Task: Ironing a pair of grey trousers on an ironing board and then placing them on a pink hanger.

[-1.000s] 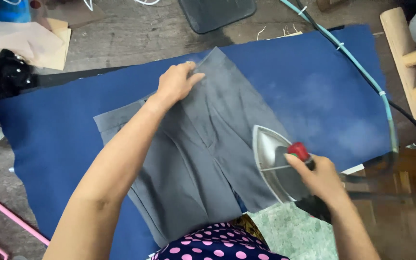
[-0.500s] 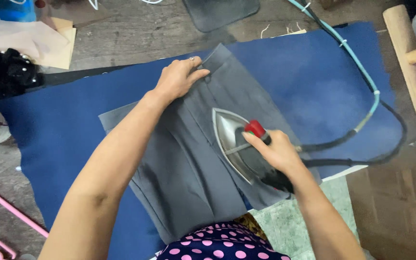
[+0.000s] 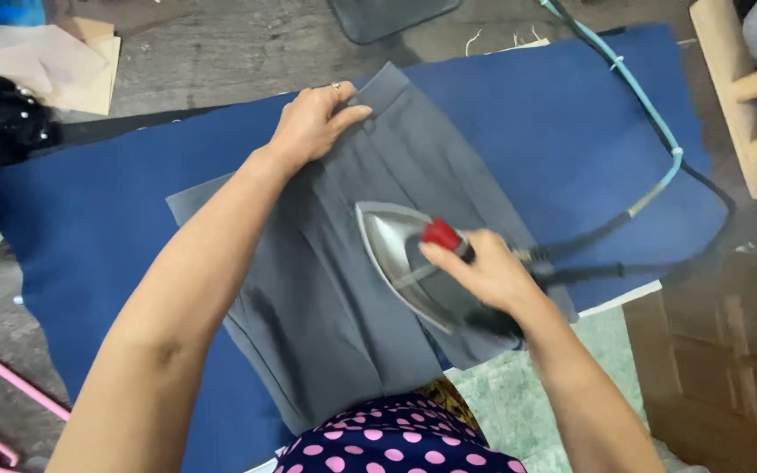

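Right hand [image 3: 484, 271] grips iron [image 3: 396, 254] on grey garment [image 3: 326, 298].

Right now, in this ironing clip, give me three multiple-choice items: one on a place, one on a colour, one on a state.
1. Where does the left hand rest?
A. on the far edge of the grey garment
B. on the iron's cord
C. on the wooden rack

2. What colour is the cloth under the garment?
A. green
B. dark blue
C. white

3. How does the right hand stand to the iron?
A. hovers clear of it
B. grips its handle
C. touches only the cord

Answers:
1. A, its palm and fingers lie flat on the garment's far edge.
2. B, blue cloth shows all around the grey garment.
3. B, its fingers wrap the handle while the iron sits on the garment.
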